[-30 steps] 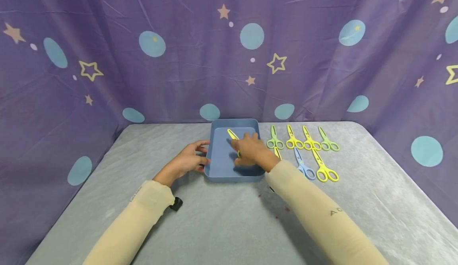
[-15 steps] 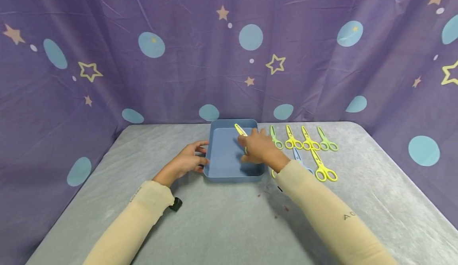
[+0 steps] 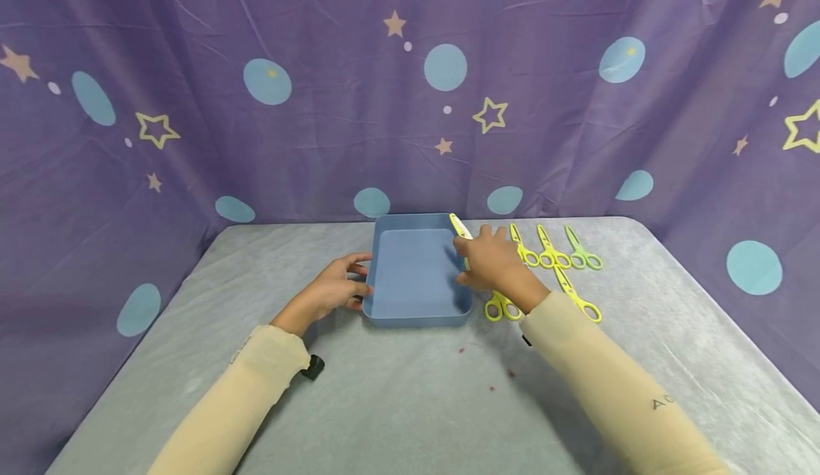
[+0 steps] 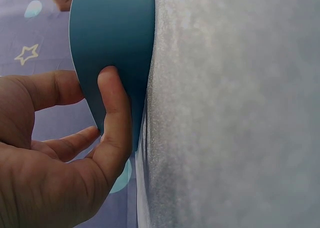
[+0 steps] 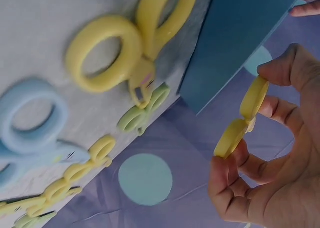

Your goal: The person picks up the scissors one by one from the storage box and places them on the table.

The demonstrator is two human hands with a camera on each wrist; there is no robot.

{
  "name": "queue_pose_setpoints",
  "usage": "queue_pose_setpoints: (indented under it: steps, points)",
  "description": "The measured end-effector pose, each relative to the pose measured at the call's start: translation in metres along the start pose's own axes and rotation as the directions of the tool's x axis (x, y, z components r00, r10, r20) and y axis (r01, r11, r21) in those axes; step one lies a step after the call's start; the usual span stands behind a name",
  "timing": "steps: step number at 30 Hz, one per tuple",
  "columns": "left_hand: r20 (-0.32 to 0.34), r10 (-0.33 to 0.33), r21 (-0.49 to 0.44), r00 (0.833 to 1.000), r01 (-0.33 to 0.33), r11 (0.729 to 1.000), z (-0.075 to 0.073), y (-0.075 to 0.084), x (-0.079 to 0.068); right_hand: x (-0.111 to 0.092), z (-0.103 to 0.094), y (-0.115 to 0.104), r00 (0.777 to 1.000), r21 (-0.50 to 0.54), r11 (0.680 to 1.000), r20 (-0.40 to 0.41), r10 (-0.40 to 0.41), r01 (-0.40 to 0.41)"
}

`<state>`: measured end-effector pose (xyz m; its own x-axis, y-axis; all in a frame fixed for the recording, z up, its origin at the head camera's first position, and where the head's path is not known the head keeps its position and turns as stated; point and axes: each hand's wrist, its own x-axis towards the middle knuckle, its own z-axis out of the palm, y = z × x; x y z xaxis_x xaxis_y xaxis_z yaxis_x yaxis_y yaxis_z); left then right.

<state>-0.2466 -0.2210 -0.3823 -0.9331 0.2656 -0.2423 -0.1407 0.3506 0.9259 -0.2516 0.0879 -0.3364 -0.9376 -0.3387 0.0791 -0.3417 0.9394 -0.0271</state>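
My left hand (image 3: 329,290) grips the left rim of a shallow blue tray (image 3: 416,275), one finger lying along the outer wall in the left wrist view. The right hand (image 3: 493,258) holds a pair of yellow scissors (image 3: 460,226) by the handle loops, above the tray's right rim, blade tilted up and away. In the right wrist view, fingertips and thumb pinch the loops (image 5: 254,97) from both ends. Under and beside this hand lie yellow scissors (image 3: 502,308), blue scissors (image 5: 35,118) and green scissors (image 5: 145,107); the head view mostly hides the last two.
Farther right on the grey tablecloth (image 3: 397,404) lie more yellow scissors (image 3: 553,258), green scissors (image 3: 584,258) and front-row yellow scissors (image 3: 583,309). A purple patterned curtain (image 3: 333,140) hangs behind the table. Small red marks (image 3: 511,374) dot the cloth.
My right hand has lifted the yellow scissors from over the tray's middle and carried them right, to its right rim. The left hand stays on the tray, which looks unmoved.
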Motion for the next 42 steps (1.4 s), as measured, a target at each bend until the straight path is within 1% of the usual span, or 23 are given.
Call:
queue_pose_setpoints:
  steps: [6, 10, 16, 22, 26, 33, 42]
  points:
    - [0.003, 0.002, -0.004, 1.0, -0.002, 1.0, -0.001, 0.0, -0.002, -0.012, -0.003, 0.016, 0.999, 0.013, 1.0, -0.029, 0.023, -0.023]
    - [0.008, 0.004, 0.0, 1.0, -0.004, 1.0, -0.002, 0.001, -0.003, -0.019, -0.003, 0.028, 0.999, 0.009, 0.999, -0.029, 0.037, -0.037]
    - [0.009, 0.003, 0.0, 1.0, -0.003, 1.0, -0.004, -0.003, -0.001, -0.026, -0.001, 0.044, 0.997, 0.022, 0.997, -0.009, 0.073, -0.073]
    - [0.01, -0.003, -0.002, 1.0, 0.003, 1.0, -0.005, -0.004, 0.0, -0.033, 0.001, 0.059, 0.997, 0.031, 0.996, 0.001, 0.078, -0.078]
    - [0.011, -0.004, -0.002, 1.0, 0.004, 1.0, -0.004, -0.002, -0.001, -0.041, 0.001, 0.069, 0.996, 0.03, 0.996, 0.012, 0.084, -0.084]
    - [0.018, 0.003, -0.004, 1.0, -0.003, 1.0, -0.003, 0.0, -0.002, -0.054, 0.003, 0.089, 0.995, 0.059, 0.994, 0.006, 0.096, -0.096]
    - [0.013, 0.003, -0.001, 1.0, -0.003, 1.0, -0.002, 0.001, -0.001, -0.066, 0.01, 0.115, 0.986, 0.058, 0.985, 0.053, 0.161, -0.164]
